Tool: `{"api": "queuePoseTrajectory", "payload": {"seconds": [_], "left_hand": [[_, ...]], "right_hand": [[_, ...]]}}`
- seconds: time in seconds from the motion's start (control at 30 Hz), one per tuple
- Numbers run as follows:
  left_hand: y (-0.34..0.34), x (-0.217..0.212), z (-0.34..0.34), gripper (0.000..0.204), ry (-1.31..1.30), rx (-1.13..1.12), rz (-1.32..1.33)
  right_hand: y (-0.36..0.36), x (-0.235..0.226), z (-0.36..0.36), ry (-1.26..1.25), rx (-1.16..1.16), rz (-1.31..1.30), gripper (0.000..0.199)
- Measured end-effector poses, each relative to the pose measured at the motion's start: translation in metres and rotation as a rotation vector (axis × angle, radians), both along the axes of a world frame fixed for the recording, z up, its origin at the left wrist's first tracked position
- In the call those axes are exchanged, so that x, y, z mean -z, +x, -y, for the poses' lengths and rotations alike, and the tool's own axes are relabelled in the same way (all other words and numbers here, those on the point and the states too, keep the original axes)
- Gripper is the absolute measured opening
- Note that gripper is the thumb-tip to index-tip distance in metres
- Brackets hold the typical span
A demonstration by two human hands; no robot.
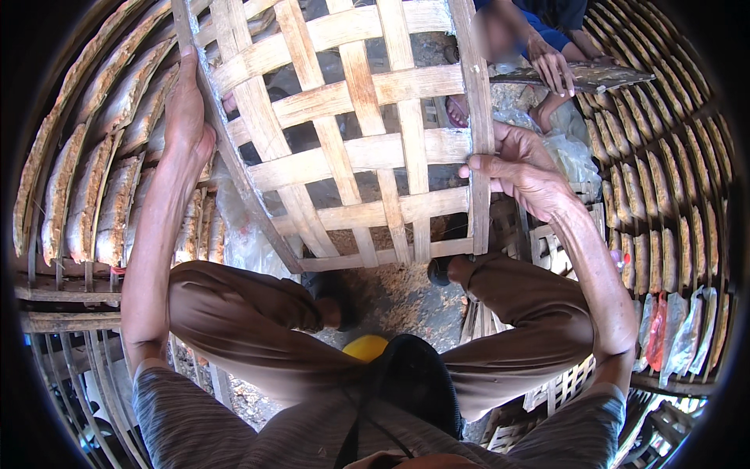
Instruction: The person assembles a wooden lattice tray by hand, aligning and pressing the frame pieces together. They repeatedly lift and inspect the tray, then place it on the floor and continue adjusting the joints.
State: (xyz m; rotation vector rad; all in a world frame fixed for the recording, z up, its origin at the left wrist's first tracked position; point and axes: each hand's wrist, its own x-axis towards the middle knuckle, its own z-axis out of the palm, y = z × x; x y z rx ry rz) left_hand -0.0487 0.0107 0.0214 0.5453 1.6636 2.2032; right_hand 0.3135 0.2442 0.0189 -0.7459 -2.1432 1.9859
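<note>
A woven bamboo panel (363,94), wide pale strips crossing inside a wooden frame, is held up tilted in front of me between both hands. My left hand (189,117) is closed around the frame's left side bar, high up. On the opposite bar, lower down, my right hand (531,173) grips with the thumb on the near side and the other fingers partly behind the wood. Whitish residue lines the inner edges of the frame. The panel's top runs out of view, and its lower edge hangs above the floor between my knees.
Racks of long, rough-edged brown pieces (105,168) stand at left, with similar rows (664,172) at right. Across from me, another person's hand (553,69) rests on a dark board (605,78). Clear plastic (570,152) lies nearby. Brown crumbs cover the floor (402,301).
</note>
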Motion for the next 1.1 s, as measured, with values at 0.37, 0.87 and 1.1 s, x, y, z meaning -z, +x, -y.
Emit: {"api": "queuePoseTrajectory", "payload": {"seconds": [0.37,0.87,1.1], "left_hand": [[0.020,-0.016,-0.001,0.040,-0.040,-0.071,0.037],[0.019,-0.010,-0.006,0.044,-0.090,-0.036,-0.007],[0.013,-0.009,0.001,0.044,-0.132,0.042,-0.046]], "right_hand": [[0.001,-0.008,0.018,0.399,-0.096,0.082,0.056],[0.009,-0.014,0.010,0.041,-0.119,0.061,0.030],[0.005,-0.004,0.009,0.214,-0.154,0.161,0.029]]}}
